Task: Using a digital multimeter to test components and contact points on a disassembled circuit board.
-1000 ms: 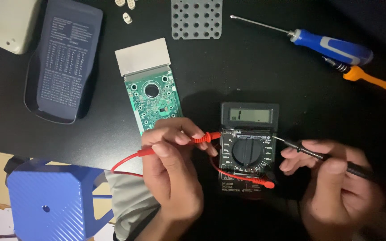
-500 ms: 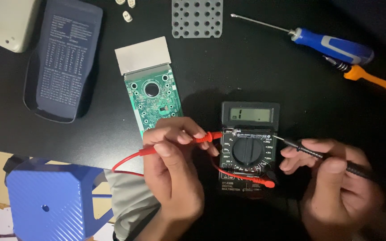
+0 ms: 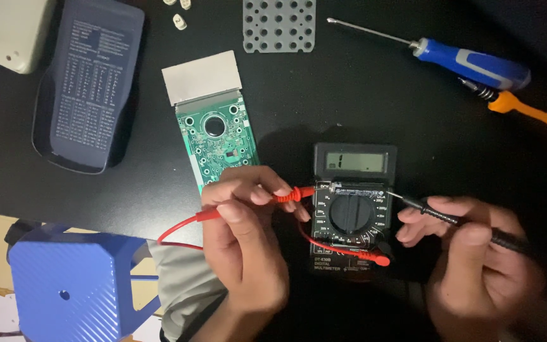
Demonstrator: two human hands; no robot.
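A black multimeter [image 3: 353,209] with a grey display and a round dial lies on the dark table. My left hand [image 3: 243,244] pinches the red probe [image 3: 289,194], its tip at the meter's upper left edge. The black probe [image 3: 441,214] is gripped in my right hand [image 3: 476,259], with its metal tip pointing at the meter's upper right edge. A red lead plug [image 3: 375,258] sits in the meter's lower socket. A green circuit board [image 3: 216,136] with a silver display panel lies just above my left hand.
A dark calculator back cover [image 3: 87,82] and a beige case [image 3: 7,31] lie at top left. A grey rubber keypad [image 3: 280,25] is at top centre. Blue [image 3: 470,63] and orange [image 3: 527,113] screwdrivers rest at top right. A blue box [image 3: 71,285] stands at bottom left.
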